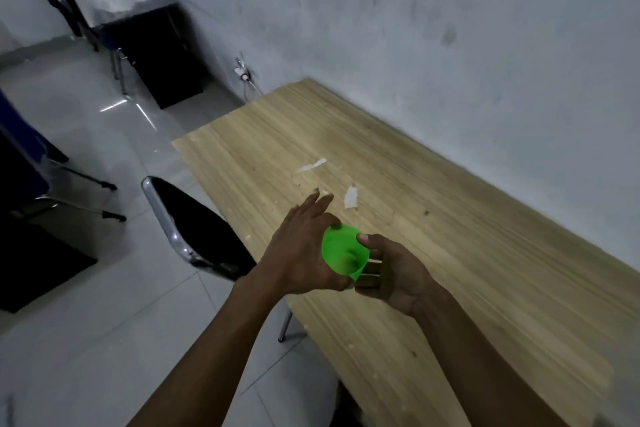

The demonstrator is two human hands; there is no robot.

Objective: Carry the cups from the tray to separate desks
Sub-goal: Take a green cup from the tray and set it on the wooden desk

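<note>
A bright green plastic cup (343, 251) is held between both hands above the near edge of a light wooden desk (433, 218). Its open mouth tilts toward me. My right hand (394, 274) grips it from the right, thumb on the rim and fingers under its side. My left hand (304, 246) cups the left side of the cup, with its fingers stretched forward. No tray is in view.
A black chair (194, 229) with a chrome frame stands at the desk's left edge. A dark desk (117, 0) with another chair (62, 7) stands at the far left by the wall. White scraps (350, 198) lie on the wooden desk. The floor is pale tile.
</note>
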